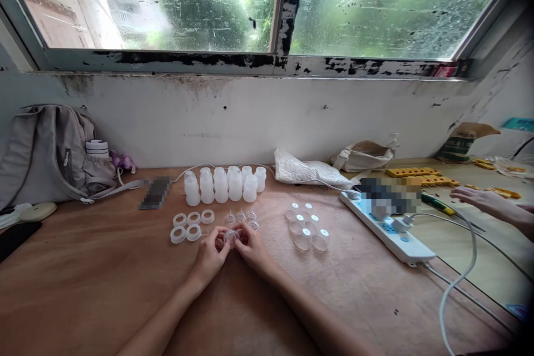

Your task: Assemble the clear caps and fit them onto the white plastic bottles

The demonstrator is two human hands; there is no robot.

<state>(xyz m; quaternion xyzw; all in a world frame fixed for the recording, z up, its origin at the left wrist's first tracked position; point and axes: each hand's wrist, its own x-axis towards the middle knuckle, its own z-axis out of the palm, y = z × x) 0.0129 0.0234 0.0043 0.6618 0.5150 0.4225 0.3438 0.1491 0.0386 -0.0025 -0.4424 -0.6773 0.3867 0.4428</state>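
Over the wooden table my left hand [211, 250] and my right hand [252, 249] meet, fingers closed from both sides on a small translucent round bottle part [230, 238]. Fingers cover much of it, so I cannot tell whether it is a ring, a nipple or both together. Just beyond my right hand lie several clear bottle nipples [241, 216]. Several white screw rings [193, 232] lie left of my hands. A cluster of frosted baby bottles [221, 186] stands upright behind them. To the right, several clear domed caps [302, 240] rest on the table.
A white power strip [387, 228] with cables lies at right, beside a green-yellow tool [438, 204]. Another person's hand [488, 200] reaches in near yellow parts [421, 177]. A grey backpack [54, 150] sits left; a white plastic bag [306, 169] lies by the wall.
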